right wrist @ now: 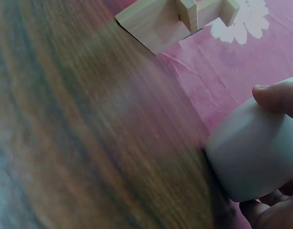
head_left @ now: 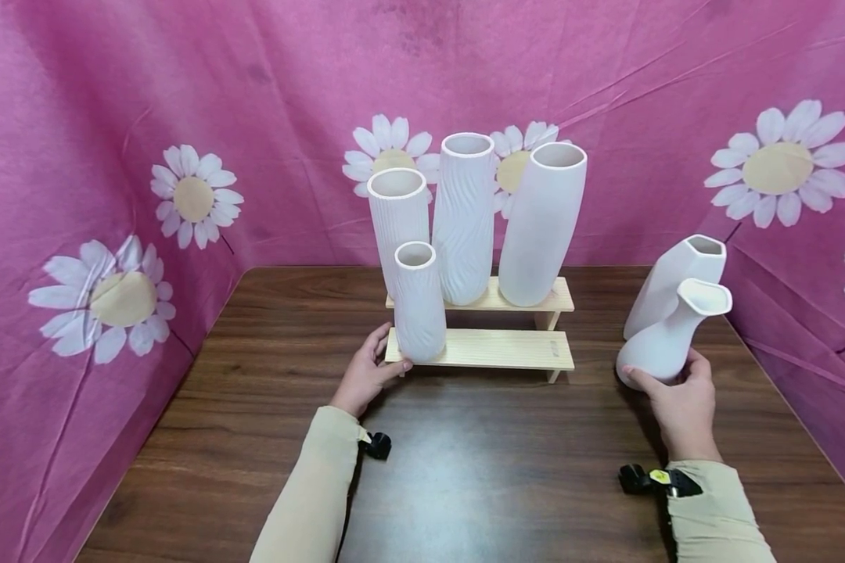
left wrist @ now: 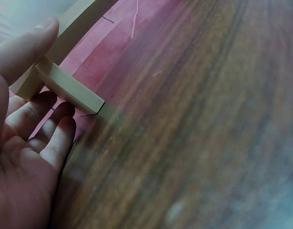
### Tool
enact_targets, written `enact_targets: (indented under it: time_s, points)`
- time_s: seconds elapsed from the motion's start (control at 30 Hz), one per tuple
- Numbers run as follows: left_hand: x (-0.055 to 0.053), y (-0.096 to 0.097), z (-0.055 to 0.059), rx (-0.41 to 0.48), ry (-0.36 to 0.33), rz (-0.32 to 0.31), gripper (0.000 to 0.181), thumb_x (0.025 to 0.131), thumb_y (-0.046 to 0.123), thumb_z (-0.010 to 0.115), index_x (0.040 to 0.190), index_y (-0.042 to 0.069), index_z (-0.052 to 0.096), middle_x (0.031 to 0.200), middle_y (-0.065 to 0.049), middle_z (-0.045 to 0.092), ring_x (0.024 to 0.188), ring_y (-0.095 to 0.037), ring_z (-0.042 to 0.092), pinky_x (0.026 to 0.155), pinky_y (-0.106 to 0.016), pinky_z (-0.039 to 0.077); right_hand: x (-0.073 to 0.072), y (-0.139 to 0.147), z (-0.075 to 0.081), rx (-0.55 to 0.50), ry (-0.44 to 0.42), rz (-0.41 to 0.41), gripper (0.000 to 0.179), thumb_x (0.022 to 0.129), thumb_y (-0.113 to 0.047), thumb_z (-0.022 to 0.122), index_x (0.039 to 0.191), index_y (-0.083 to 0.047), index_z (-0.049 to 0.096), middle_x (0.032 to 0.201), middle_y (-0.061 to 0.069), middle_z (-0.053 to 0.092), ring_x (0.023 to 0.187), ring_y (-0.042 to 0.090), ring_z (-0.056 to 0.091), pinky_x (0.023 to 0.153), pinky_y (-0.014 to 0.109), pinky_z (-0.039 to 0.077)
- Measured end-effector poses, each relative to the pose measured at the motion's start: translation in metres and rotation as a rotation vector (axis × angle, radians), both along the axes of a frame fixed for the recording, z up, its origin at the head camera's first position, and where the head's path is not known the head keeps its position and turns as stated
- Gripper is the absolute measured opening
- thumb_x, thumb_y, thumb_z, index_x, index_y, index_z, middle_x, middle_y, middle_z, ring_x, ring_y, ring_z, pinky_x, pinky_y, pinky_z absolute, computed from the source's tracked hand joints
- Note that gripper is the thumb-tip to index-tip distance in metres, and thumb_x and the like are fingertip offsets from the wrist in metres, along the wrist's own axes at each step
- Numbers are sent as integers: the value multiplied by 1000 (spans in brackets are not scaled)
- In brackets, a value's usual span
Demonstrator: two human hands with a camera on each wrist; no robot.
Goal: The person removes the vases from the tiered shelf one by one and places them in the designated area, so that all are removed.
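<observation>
My left hand (head_left: pixel 366 375) grips the left end of a pale two-step wooden stand (head_left: pixel 507 349). In the left wrist view its thumb (left wrist: pixel 39 45) lies against the board and the fingers curl in beside the stand's leg (left wrist: pixel 72 88). A short white vase (head_left: pixel 419 305) stands on the lower step, right by that thumb. At the right, my right hand (head_left: pixel 684 403) holds a small white vase with a flared mouth (head_left: pixel 665 344) around its round lower body. The right wrist view shows thumb and fingers on opposite sides of this smooth vase (right wrist: pixel 254 148).
A ribbed vase (head_left: pixel 400 219), a tall wavy vase (head_left: pixel 465 227) and a smooth tall vase (head_left: pixel 544 227) stand on the upper step. Just behind the held vase is an angular white vase (head_left: pixel 669 274). A pink flowered cloth (head_left: pixel 289 117) hangs around the brown wooden table (head_left: pixel 465 469).
</observation>
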State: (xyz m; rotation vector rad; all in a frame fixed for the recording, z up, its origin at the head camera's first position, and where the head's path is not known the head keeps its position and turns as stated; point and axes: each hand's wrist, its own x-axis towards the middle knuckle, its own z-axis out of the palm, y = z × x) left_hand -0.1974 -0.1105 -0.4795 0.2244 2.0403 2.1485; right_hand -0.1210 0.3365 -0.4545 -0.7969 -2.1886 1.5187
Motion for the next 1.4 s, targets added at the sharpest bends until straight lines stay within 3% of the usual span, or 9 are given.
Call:
enact_targets:
  time_s: [0.53, 0.7, 1.4]
  points:
    - [1, -3, 1, -19, 9, 8, 85, 84, -7, 75, 155, 6, 30, 152, -16, 47, 125, -27, 54, 89, -24, 54, -2, 8, -5, 1, 12, -33, 86, 80, -14, 83, 151, -11, 34, 140, 9, 45, 128, 18, 42, 110, 26, 33]
    - [0, -1, 0, -5, 3, 12, 85, 84, -9, 75, 155, 4, 31, 150, -16, 49, 125, -26, 55, 90, -23, 54, -1, 12, -7, 8, 16, -53, 87, 82, -16, 81, 154, -14, 32, 146, 10, 42, 133, 18, 39, 114, 28, 30]
    - [-1, 1, -2, 11, 12, 4, 85, 83, -11, 74, 155, 3, 30, 149, -18, 49, 123, -26, 55, 90, -23, 54, -2, 20, -15, 24, 49, -36, 84, 91, -16, 73, 159, -16, 25, 155, 13, 36, 138, 14, 34, 117, 25, 25]
